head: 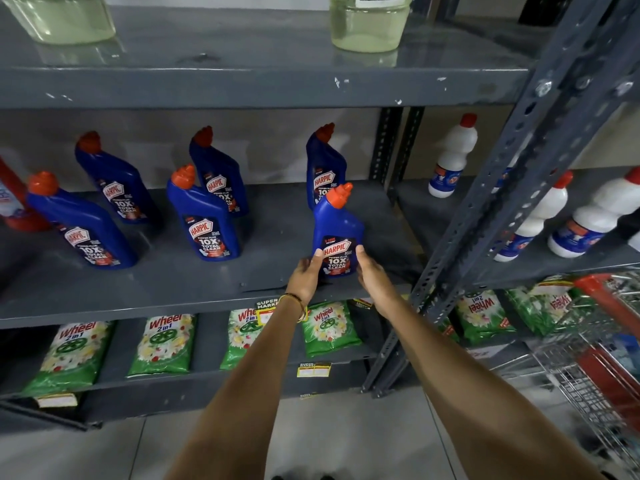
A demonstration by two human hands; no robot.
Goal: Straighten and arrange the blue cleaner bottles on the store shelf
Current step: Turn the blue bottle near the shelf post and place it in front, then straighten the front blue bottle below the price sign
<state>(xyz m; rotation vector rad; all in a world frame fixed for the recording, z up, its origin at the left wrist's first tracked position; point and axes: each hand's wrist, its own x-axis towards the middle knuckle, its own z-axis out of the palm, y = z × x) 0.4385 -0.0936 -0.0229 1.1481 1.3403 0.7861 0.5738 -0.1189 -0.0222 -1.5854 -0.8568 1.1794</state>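
Top shelf: two clear plastic jars of pale yellow-green liquid, one far left (59,17), one toward the right (370,24) with a white label.
Right bay, middle shelf: white plastic bottles with red caps and blue labels (452,155), standing well apart.
Far left, middle shelf: a red bottle (14,199), partly cut off.
Lower shelf: green detergent pouches marked Wheel 2 in 1 (162,344), lying in a row.
Shelf edges: yellow price tags (313,369).
Near right: a wire shopping trolley with red trim (602,358).
Floor: pale tiles (104,452).
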